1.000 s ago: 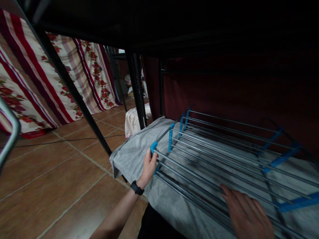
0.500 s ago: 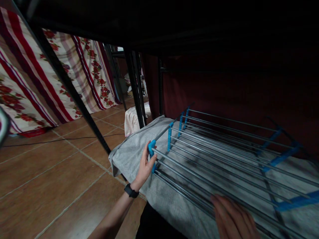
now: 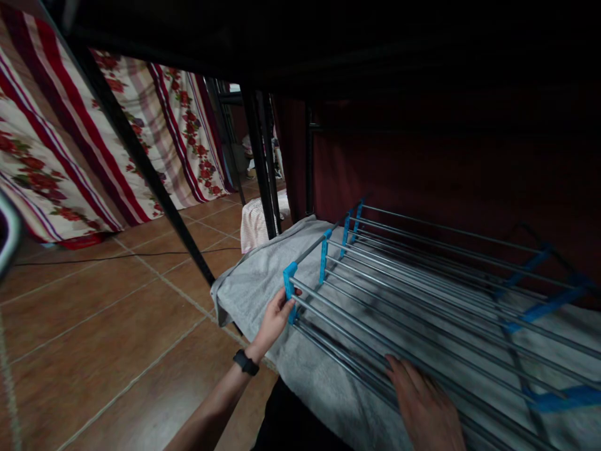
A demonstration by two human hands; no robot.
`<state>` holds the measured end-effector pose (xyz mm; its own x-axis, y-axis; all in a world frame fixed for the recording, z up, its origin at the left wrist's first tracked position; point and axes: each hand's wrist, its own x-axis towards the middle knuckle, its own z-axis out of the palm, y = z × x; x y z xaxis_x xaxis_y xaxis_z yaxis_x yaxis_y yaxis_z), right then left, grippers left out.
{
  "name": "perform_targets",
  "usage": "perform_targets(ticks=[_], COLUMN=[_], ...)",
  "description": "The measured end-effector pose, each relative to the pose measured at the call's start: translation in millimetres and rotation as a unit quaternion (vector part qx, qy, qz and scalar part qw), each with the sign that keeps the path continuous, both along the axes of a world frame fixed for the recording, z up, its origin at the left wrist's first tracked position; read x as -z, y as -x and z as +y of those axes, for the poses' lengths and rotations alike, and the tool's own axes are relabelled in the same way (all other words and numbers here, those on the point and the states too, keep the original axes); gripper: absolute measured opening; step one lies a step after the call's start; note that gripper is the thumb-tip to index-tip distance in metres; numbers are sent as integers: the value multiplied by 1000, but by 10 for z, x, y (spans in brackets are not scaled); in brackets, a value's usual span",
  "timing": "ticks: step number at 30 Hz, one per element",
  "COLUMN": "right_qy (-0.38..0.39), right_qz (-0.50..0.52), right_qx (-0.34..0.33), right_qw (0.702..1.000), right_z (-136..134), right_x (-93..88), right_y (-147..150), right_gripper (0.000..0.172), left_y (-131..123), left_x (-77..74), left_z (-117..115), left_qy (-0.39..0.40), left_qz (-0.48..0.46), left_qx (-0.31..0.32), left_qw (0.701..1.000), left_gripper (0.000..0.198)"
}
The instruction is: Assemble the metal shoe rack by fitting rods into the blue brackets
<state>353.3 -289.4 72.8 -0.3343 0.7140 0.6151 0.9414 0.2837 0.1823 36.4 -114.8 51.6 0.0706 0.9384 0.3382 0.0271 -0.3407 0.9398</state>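
A shoe rack of grey metal tubes with blue plastic brackets (image 3: 290, 279) lies on a grey cloth (image 3: 253, 282). My left hand (image 3: 276, 316), with a black watch (image 3: 246, 362) on the wrist, pinches the near-left corner bracket between thumb and fingers. Over the front tubes (image 3: 347, 332), at lower right, my right hand (image 3: 425, 404) has its fingers together and bent onto the tubes; its thumb is hidden. The rack's right end, with more blue brackets (image 3: 535, 310), sits in shadow.
Dark metal posts (image 3: 260, 163) and a dark overhead structure (image 3: 375, 44) frame the space. A dark red cloth (image 3: 422, 169) hangs behind. To the left are a floral striped curtain (image 3: 141, 138), tiled floor (image 3: 117, 326) and a black cable (image 3: 122, 255).
My left hand has slid slightly down the corner bracket. The right hand has moved left and up onto the front tubes. The whole view has shifted a little.
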Motion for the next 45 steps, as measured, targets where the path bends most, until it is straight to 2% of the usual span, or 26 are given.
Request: perform_targets(ticks=[10,16,18,20,23,27,30,33,36,41,45], right_qy=[-4,10,6,1,25,97,134,139,136,143,148], right_qz=[10,-14,-15,-9,3,11,2,17,49,71,64], right_qx=[-7,8,-3,-34,-76,-13,44,64,57,35,33], right_qw=[1000,1000,1000,999,997,995,990,988,988,987,986], right_z=[22,-46,-119,-209,-311,-277,-155,-26,57,50,12], right_x=[-13,-29,-7,67,260,511,631,711,744,663,575], right_y=[16,-12,-11,24,155,339,369,318,253,223,233], right_gripper=[30,34,32,35,39,36,36,38,34,33,32], left_y=[-23,-22,-2,43,134,175,115,51,47,95,75], left_x=[-13,39,77,154,359,654,748,737,695,679,717], left_z=[-39,-16,-18,-27,-52,-99,-120,-108,-77,-47,-40], left_qy=[-11,-16,-6,7,31,53,55,52,50,51,47], left_qz=[25,22,7,-7,0,31,54,71,82,91,80], left_qx=[-26,-23,-18,-27,-55,-65,-52,-38,-23,-2,-12], left_qw=[999,999,1000,1000,998,996,996,995,995,995,996], left_gripper=[39,42,49,59,65,60,52,39,30,27,30])
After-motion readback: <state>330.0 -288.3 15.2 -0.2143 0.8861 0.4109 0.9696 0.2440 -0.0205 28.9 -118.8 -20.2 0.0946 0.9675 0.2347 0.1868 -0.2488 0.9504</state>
